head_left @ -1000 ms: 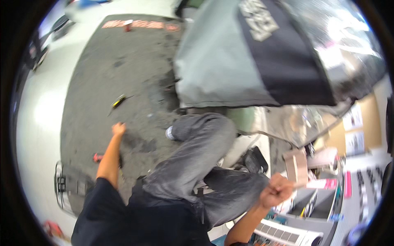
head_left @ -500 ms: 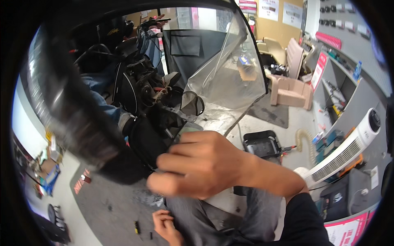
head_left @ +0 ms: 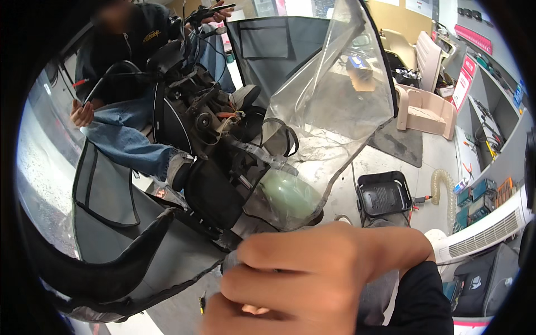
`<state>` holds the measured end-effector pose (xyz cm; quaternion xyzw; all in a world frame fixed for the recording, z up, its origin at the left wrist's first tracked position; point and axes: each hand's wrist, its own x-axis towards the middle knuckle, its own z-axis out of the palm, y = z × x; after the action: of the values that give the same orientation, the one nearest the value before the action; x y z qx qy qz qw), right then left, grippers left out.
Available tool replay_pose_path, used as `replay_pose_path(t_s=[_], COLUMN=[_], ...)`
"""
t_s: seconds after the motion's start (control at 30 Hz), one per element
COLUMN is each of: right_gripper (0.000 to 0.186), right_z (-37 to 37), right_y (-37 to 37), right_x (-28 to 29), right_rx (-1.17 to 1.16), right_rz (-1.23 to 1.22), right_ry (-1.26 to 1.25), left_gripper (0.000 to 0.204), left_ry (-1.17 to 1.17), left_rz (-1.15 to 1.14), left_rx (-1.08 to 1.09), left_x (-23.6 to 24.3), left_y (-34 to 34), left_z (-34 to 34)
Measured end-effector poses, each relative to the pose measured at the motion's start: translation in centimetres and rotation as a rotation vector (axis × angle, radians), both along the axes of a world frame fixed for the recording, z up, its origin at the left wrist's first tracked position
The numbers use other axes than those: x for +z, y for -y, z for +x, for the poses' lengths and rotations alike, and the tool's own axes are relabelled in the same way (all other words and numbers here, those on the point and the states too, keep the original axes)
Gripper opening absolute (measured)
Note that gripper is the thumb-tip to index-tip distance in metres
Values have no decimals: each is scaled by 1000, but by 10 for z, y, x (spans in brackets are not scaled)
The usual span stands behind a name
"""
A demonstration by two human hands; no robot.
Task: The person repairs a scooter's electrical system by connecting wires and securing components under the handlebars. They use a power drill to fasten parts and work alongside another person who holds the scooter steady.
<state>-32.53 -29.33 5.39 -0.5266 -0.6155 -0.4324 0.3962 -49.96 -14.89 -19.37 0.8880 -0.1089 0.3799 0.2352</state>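
Observation:
Close in the foreground, my right hand (head_left: 304, 273) is curled with its fingers closed; what it holds, if anything, is hidden. Between its fingers shows a small patch of skin, probably my left hand (head_left: 254, 309), whose fingers are otherwise covered. Beyond stands a stripped scooter (head_left: 206, 120) with bare wires and a pale green fender (head_left: 287, 192). A cover with a clear plastic sheet (head_left: 329, 103) and a grey cloth panel (head_left: 184, 243) drapes around its front. The cover's black padded edge (head_left: 100, 282) curves across the lower left.
A person in blue jeans (head_left: 123, 128) sits on the scooter, hands near the handlebars. To the right are a black tray (head_left: 384, 196), a coiled hose (head_left: 441, 190), a pink child seat (head_left: 427, 114) and a white tower fan (head_left: 480, 226). A small yellow-black tool (head_left: 202, 302) lies on the floor.
The dark cover edge has dropped from the upper left to the lower left, uncovering the scooter and seated person. My right hand looks nearer and lower, now covering most of my left hand.

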Motion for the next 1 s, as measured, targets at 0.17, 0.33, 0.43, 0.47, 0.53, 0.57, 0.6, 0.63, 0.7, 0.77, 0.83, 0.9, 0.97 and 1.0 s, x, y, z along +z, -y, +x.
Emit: replay_pose_path(t_s=[0.17, 0.33, 0.43, 0.47, 0.53, 0.57, 0.6, 0.63, 0.7, 0.77, 0.83, 0.9, 0.97, 1.0], right_gripper=[23, 17, 13, 12, 10, 9, 9, 8, 12, 16, 13, 32, 56, 64], right_z=[-9, 22, 37, 42, 59, 70, 87, 107, 155, 188, 228, 284, 312, 318], right_y=[16, 7, 18, 23, 26, 23, 19, 7, -23, -62, -99, -140, -192, -210], right_x=[12, 4, -1, -3, -4, -6, -7, -10, -26, -34, -39, -51, -46, -43], right_rx=[-114, 41, 71, 67, 99, 104, 69, 70, 74, 61, 54, 74, 185, 229], right_rz=[-161, -92, -23, -6, 30, 35, 21, -2, -79, -180, -368, -387, -475, -512], right_ry=[-242, -77, 14, 34, 79, 70, 55, 32, -36, -301, -538, -710, -1169, -1288], left_gripper=[27, 17, 10, 10, 20, 22, 22, 18, 12, 13, 22, 22, 22, 22], left_ry=[-2, -11, 33, 52, 16, -9, -26, -37, -76, -340, -565, -667, -492, -410], left_rz=[-90, -50, 6, 22, -106, -192, -232, -241, -255, -220, -116, -74, -18, 9], left_rx=[42, 127, 199, 215, 206, 205, 188, 195, 174, 122, 93, 73, 137, 165], left_x=[2, 16, 23, 23, 33, 41, 52, 61, 81, 113, 133, 127, 85, 71], left_y=[-4, -2, -4, -4, -5, -1, 3, 4, 4, 4, 3, 5, -9, -19], left_z=[25, 48, 72, 81, 92, 97, 108, 122, 155, 190, 221, 268, 296, 301])
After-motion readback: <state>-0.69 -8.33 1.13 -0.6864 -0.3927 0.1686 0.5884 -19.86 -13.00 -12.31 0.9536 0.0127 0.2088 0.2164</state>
